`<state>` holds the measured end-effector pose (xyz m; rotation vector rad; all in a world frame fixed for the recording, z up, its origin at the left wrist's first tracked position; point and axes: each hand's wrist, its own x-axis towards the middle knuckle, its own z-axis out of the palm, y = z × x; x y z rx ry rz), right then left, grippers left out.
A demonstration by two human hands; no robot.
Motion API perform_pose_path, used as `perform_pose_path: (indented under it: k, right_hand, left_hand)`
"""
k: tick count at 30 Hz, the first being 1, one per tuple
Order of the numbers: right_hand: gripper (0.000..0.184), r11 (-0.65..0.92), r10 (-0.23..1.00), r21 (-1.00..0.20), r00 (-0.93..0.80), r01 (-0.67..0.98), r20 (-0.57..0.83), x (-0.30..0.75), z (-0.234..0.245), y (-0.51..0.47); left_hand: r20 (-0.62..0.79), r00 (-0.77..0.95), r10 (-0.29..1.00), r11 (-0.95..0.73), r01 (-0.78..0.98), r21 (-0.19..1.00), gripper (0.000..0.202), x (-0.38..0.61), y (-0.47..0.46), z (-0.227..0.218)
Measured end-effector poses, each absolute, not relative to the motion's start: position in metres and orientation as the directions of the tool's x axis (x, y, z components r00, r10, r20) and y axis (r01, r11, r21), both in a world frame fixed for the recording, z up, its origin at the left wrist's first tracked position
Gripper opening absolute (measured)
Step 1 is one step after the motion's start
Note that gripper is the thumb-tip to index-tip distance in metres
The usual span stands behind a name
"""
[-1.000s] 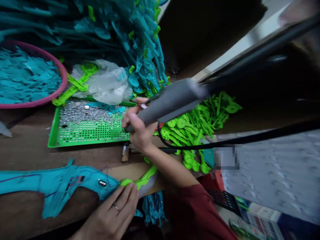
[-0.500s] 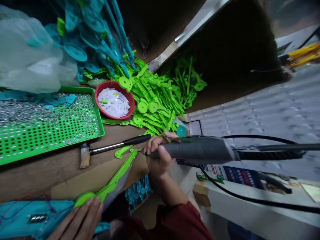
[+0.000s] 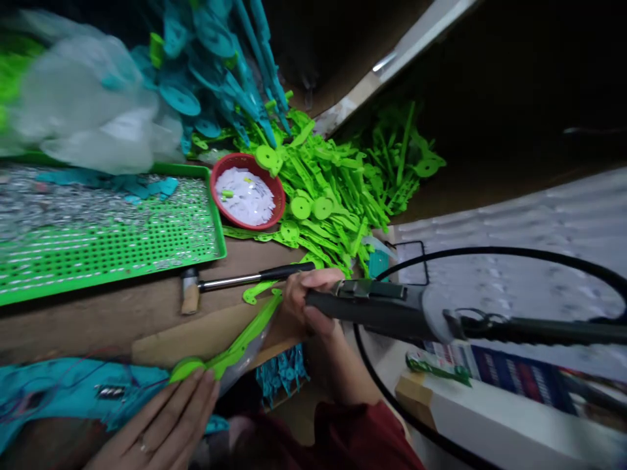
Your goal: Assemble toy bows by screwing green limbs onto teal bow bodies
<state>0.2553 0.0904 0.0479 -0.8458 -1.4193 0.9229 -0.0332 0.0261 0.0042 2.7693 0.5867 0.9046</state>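
My right hand [image 3: 316, 297] is wrapped round a dark grey electric screwdriver [image 3: 382, 307], which lies nearly level. Its tip is hidden by my fingers, near the far end of a long lime-green plastic part [image 3: 245, 339]. The round end of that part rests on a teal plastic piece [image 3: 83, 385] with thin wires and a small metal spring-like insert. Over this round end my left hand [image 3: 166, 414] lies flat, fingers straight and side by side, a ring on one. Its thumb is not visible. Under the green part shows some clear plastic.
A hammer [image 3: 235, 281] lies beyond the green part. Behind it are a green perforated tray [image 3: 196, 251] of metal screws, a red basket [image 3: 279, 202] of small white pieces and a heap of lime-green parts [image 3: 333, 196]. Black cable [image 3: 372, 372] loops at the right.
The view has shifted, so the bench appears further right. The screwdriver has turned slightly and its cable now makes a wider loop. My left hand keeps its place on the green part.
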Motion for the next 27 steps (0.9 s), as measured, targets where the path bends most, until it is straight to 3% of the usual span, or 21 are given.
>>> perform_pose_path:
  k: [3, 6, 8, 15, 22, 27]
  right_hand:
    - [0.03, 0.37, 0.925, -0.929, -0.086, -0.018, 0.37, 0.241, 0.076, 0.104]
    - [0.026, 0.48, 0.875, -0.872, 0.12, -0.092, 0.469, 0.2, 0.096, 0.14]
    - [0.026, 0.499, 0.864, -0.854, 0.163, -0.148, 0.476, 0.164, 0.094, 0.172]
    - [0.041, 0.385, 0.918, -0.911, 0.164, -0.149, 0.361, 0.101, 0.046, 0.243]
    - [0.044, 0.325, 0.945, -0.936, 0.094, -0.133, 0.314, 0.101, 0.041, 0.241]
    - [0.035, 0.389, 0.92, -0.902, 0.037, -0.185, 0.389, 0.1, 0.038, 0.242]
  left_hand:
    - [0.512, 0.749, 0.42, -0.907, 0.335, 0.255, 0.039, -0.028, 0.032, 0.014]
    - [0.534, 0.748, 0.394, -0.917, 0.357, 0.178, 0.039, -0.022, 0.035, 0.016]
    - [0.547, 0.738, 0.394, -0.915, 0.373, 0.156, 0.042, -0.019, 0.035, 0.014]
    - [0.613, 0.678, 0.407, -0.909, 0.369, 0.196, 0.039, -0.017, 0.036, 0.009]
    - [0.593, 0.703, 0.392, -0.916, 0.36, 0.179, 0.042, -0.02, 0.039, 0.007]
    - [0.586, 0.698, 0.412, -0.91, 0.353, 0.218, 0.04, -0.019, 0.039, 0.008]
